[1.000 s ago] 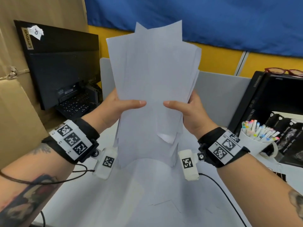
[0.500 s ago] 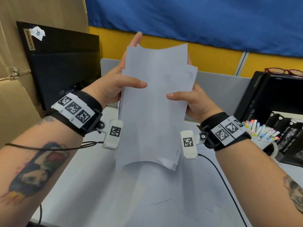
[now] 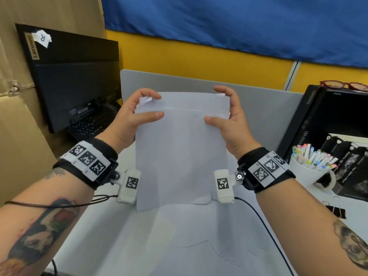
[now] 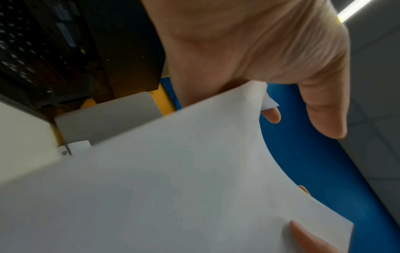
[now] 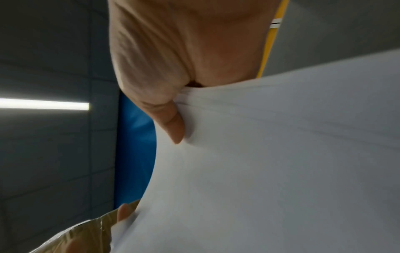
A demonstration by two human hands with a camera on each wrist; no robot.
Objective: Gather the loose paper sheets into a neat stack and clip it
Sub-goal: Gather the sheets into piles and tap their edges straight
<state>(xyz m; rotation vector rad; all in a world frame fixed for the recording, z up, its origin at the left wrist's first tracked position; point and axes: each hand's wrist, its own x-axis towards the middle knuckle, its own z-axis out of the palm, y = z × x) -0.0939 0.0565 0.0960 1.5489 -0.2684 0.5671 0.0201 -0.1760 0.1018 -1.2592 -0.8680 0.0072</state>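
Since a second ago the paper stack [image 3: 180, 154] has dropped from a fanned, raised spread to a squared bundle standing on its lower edge on the white tabletop [image 3: 123, 242], and both hands have slid up to its top corners.

At far left a black monitor [image 3: 75, 76] leans by a cardboard box [image 3: 18, 136], with a keyboard [image 3: 89, 126] at its foot. The left hand [image 3: 130, 118] grips the stack's upper left corner, thumb across the near face and fingers curled over the top edge; one sheet's corner is bent there. The stack stands upright at centre, bowed slightly, its lower edges nearly flush. The right hand [image 3: 229, 118] grips the upper right corner the same way, thumb pressed on the near face. To the right, a white mug of markers [image 3: 310, 166] sits near a black box [image 3: 326, 124] with red glasses [image 3: 342, 85] on top. A black binder clip [image 3: 336, 211] lies on the tabletop near the right forearm, apart from the stack.
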